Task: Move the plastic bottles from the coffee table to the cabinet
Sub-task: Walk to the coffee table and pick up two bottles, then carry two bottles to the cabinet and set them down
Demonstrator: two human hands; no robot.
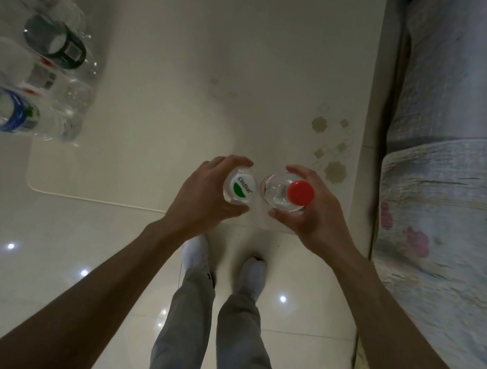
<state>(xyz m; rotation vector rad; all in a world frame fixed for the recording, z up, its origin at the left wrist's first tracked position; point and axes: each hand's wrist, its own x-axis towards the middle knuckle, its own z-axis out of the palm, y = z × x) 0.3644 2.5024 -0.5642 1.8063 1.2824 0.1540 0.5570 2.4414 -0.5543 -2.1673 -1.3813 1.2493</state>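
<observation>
Plastic fills both grips: the left hand wraps the white-capped bottle, the right hand the red-capped bottle. Far left of them, other bottles seem not yet moved.

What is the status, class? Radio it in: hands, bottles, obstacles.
Left hand grips white-capped bottle; right hand grips red-capped bottle. Both at table near edge. More bottles stand far left; nothing blocks the hands.

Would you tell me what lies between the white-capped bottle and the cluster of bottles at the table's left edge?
In the head view, only the left hand gripping the white-capped bottle, then bare tabletop up to the cluster of bottles.
</observation>
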